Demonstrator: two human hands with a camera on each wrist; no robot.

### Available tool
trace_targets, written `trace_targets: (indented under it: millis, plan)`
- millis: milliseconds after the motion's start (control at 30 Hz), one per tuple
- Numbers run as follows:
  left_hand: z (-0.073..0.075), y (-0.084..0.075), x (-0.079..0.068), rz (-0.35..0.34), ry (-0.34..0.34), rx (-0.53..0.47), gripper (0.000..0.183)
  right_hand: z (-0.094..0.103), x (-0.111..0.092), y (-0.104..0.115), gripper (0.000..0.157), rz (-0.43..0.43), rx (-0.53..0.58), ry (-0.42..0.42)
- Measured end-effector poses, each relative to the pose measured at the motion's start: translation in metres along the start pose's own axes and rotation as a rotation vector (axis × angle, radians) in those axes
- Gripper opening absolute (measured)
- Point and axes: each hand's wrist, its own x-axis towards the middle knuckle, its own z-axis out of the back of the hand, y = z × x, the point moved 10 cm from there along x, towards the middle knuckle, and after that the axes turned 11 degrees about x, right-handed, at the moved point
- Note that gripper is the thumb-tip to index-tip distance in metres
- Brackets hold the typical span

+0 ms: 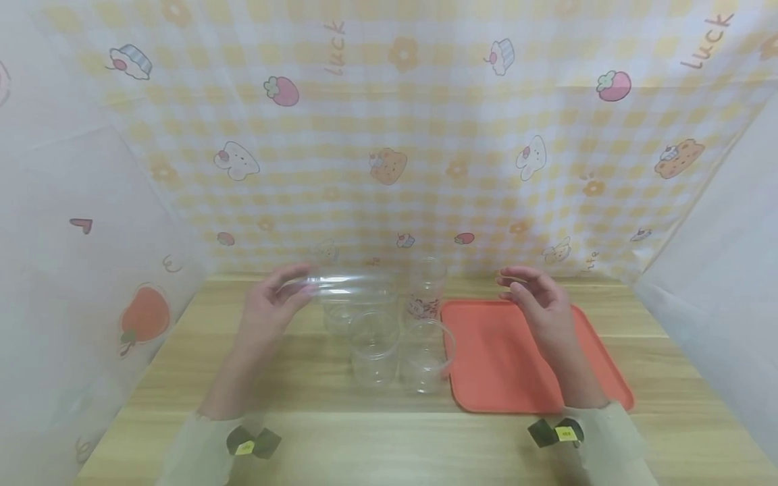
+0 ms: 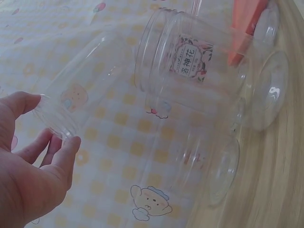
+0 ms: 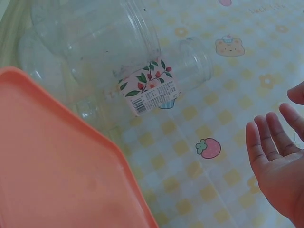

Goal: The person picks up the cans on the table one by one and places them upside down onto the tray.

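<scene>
My left hand pinches a clear plastic jar by its threaded mouth, fingers and thumb on opposite sides. The jar lies sideways in the air, its body pointing right, above the other jars. Beneath it stand several clear jars, among them a front jar and one beside it. Farther back is a jar with a printed floral label, whose label also shows in the right wrist view. Over the red tray hovers my right hand, fingers loosely bent and holding nothing.
The red tray lies on the wooden table, right of the jars and close against them. Behind the table hangs a yellow checked cloth. White sheets close off the left and right sides.
</scene>
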Motion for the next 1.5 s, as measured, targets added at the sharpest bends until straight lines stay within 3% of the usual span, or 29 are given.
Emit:
trace_targets:
  millis: [567,800,1167,1500]
  plan:
    - [-0.011,-0.004,0.001,0.003,0.012,-0.019,0.040,-0.007,0.002,-0.004,0.030,-0.014,-0.059,0.045]
    - [-0.016,-0.005,0.002,0.018,0.023,-0.028,0.043,-0.013,0.005,-0.003,0.029,-0.005,-0.037,0.034]
    - [-0.023,-0.009,0.005,-0.017,0.025,-0.084,0.043,-0.017,0.007,-0.004,0.028,-0.003,-0.037,0.028]
    - [-0.027,-0.008,0.006,0.003,0.039,-0.062,0.043,-0.021,0.008,-0.006,0.029,-0.003,-0.026,0.037]
